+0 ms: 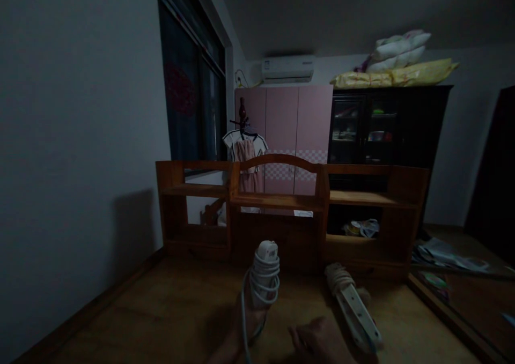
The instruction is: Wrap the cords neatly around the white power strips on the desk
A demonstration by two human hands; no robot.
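Note:
My left hand (254, 318) grips a white power strip (267, 251), held upright above the wooden surface (169, 310). Its pale cord (265, 281) is wound in several loops around the strip, and a loose length hangs down past my left wrist. To the right of it, near the bottom edge, is my right hand (319, 340) with its fingers curled in. What they hold, if anything, is hidden in the dark. A second power strip (358, 310) lies slanted on the surface beyond my right hand, with its cord (338, 275) wrapped around the far end.
A wooden shelf unit (277, 200) stands along the far edge of the surface. One compartment holds a plastic bag (369, 228). A wall (80, 192) borders the left side, and a raised wooden rail (442, 316) the right. Pink wardrobe (281, 117) and dark cabinet (422, 128) stand behind.

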